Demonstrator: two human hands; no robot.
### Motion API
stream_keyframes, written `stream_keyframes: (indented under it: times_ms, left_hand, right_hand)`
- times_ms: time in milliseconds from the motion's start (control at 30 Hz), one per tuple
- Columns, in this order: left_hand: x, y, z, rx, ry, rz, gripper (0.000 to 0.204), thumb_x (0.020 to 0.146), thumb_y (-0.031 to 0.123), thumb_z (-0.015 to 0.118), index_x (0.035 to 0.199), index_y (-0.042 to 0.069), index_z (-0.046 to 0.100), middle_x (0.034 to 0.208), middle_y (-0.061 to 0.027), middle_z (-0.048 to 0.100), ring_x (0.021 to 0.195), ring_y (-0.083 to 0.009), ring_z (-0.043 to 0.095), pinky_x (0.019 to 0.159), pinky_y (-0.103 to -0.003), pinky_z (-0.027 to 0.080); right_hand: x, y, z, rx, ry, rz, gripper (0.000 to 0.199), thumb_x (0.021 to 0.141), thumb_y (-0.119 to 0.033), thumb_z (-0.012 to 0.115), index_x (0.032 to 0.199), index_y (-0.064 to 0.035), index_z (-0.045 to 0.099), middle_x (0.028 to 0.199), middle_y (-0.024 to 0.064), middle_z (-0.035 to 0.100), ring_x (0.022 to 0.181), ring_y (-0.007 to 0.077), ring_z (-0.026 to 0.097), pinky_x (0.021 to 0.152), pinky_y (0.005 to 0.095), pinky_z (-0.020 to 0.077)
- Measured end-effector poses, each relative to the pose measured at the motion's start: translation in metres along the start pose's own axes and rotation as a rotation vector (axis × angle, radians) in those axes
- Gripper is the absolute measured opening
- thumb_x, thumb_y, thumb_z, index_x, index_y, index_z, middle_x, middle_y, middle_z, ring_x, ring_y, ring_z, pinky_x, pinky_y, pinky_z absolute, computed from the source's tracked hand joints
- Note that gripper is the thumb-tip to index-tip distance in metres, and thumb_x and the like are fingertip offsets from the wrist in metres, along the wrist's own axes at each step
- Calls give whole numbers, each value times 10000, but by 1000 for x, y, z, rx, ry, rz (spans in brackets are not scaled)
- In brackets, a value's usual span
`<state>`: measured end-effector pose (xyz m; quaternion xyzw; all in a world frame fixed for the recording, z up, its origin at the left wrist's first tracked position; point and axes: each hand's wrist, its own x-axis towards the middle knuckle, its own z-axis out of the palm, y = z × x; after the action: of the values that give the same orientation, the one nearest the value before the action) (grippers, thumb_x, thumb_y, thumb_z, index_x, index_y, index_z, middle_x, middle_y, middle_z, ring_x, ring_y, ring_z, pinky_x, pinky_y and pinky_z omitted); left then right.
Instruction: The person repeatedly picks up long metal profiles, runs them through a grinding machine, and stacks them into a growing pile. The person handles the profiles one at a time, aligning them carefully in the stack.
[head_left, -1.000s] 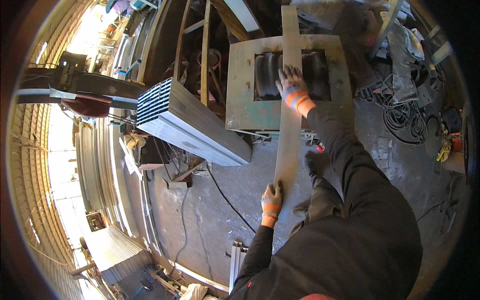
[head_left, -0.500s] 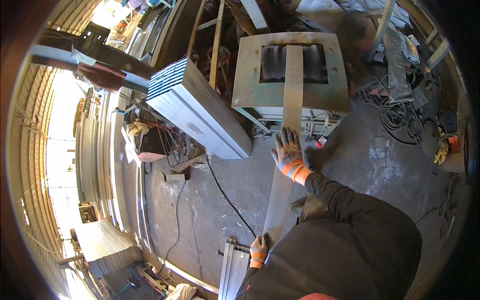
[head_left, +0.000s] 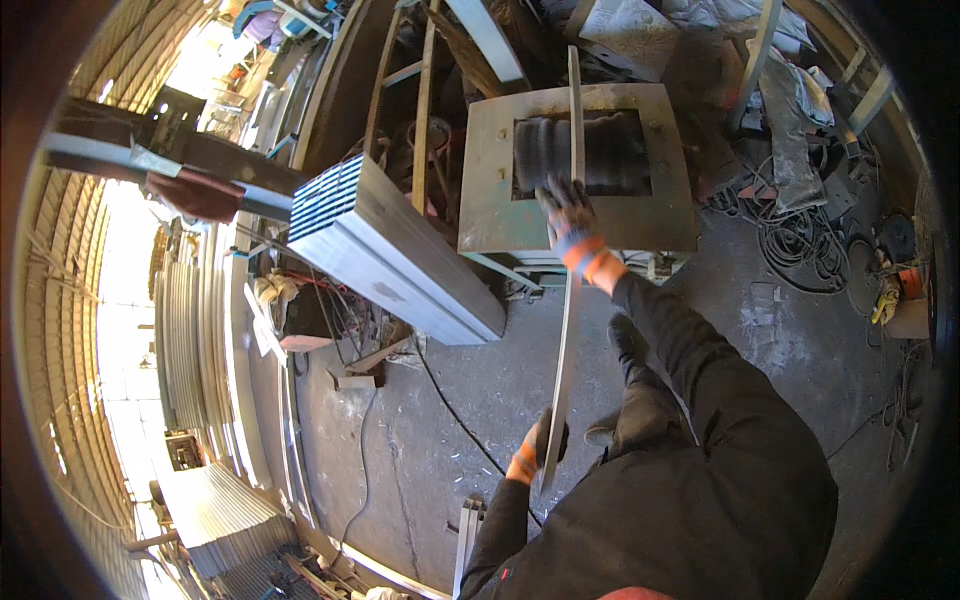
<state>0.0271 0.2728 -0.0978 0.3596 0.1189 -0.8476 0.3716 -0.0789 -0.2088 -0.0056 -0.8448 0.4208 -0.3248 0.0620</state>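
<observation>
A long rectangular metal bar stands on its narrow side and slants away from me. Its far part lies across the dark fuzzy roller in the top opening of a worn greenish metal machine. Near the bar's close end, my gloved left hand is wrapped round it. Farther along, at the machine's front edge, my right hand rests on the bar in a grey and orange glove, fingers stretched forward. The underside of that palm is hidden.
A tall stack of metal profiles leans left of the machine. More profiles lie beside my left forearm. A black cable crosses the floor. Coiled hoses and scrap lie at the right, corrugated sheets at the lower left.
The bar has turned from its broad face onto its narrow side. My right hand has moved forward to the machine, and my left hand has come up and forward with the bar's near end.
</observation>
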Motion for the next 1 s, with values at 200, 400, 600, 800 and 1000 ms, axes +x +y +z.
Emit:
stream_keyframes:
  times_ms: [200,400,600,800,1000]
  left_hand:
    - [131,169,115,191,39,74,622,1077,801,527,845,232,619,688,50,530,539,-161,524,489,-346,395]
    - [164,199,103,241,-16,69,572,1112,728,510,932,203,644,770,29,584,614,-189,571,547,-365,438]
    - [111,83,14,-94,-209,-42,533,1083,727,555,923,224,634,760,48,577,623,-187,583,557,-357,456]
    - [-10,-66,-62,-93,-106,-94,501,1115,656,577,843,237,534,730,56,435,620,-147,503,536,-337,380]
    - [-133,-204,-125,181,300,164,503,1165,532,587,1343,79,712,1167,-49,737,1060,-199,712,899,-344,585]
  right_hand:
    - [172,131,65,-143,-270,316,711,987,-61,538,1692,-160,534,1835,208,337,1670,444,351,1380,516,301]
    - [189,168,95,-30,18,250,778,1003,-120,524,1769,-207,423,1842,231,315,1669,438,359,1374,533,302]
    - [59,81,84,280,179,346,851,997,-112,578,1806,-199,328,1763,309,382,1593,494,432,1325,554,368]
    - [-104,-33,36,392,119,298,942,958,-15,617,1820,-160,267,1776,375,306,1638,569,326,1364,573,310]
    - [-267,-125,27,438,-242,394,943,925,32,594,1805,-107,285,1848,344,144,1693,554,225,1380,551,282]
